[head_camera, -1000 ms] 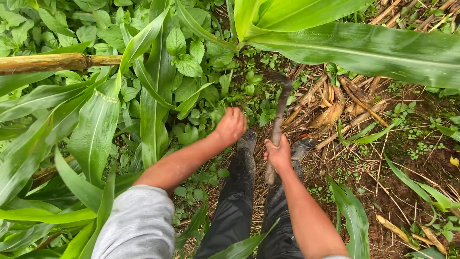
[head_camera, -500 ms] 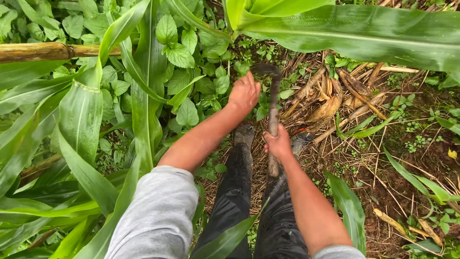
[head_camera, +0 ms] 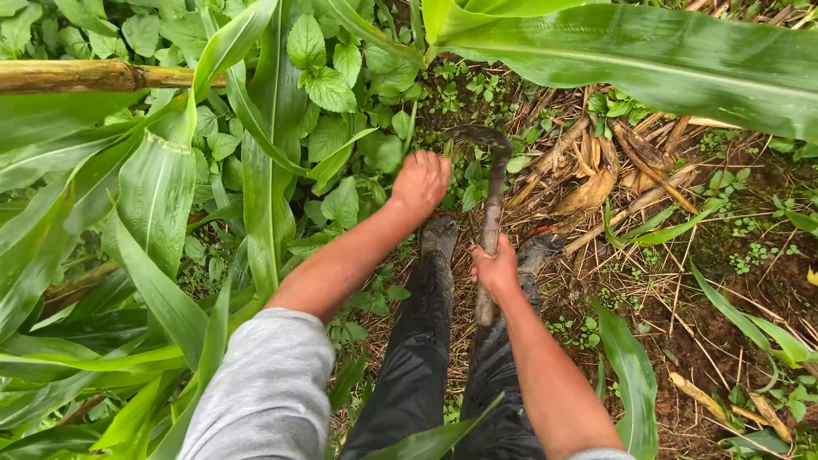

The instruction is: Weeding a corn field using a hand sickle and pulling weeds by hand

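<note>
Your right hand (head_camera: 497,271) grips the sickle (head_camera: 489,213), handle pointing away from you; your left hand (head_camera: 419,181) closes on weeds (head_camera: 375,153) left of its blade.

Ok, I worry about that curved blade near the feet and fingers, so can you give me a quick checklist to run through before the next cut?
1. Right hand wrapped firmly round the sickle handle: ok.
2. Left hand away from the blade tip: not ok, it is close beside the hooked end.
3. Boots out of the blade's path: not ok, both sit right under the handle.
4. Weeds gripped by the left hand: cannot tell, the fingers are hidden.
5. Maize leaves out of the cut: cannot tell.
</note>
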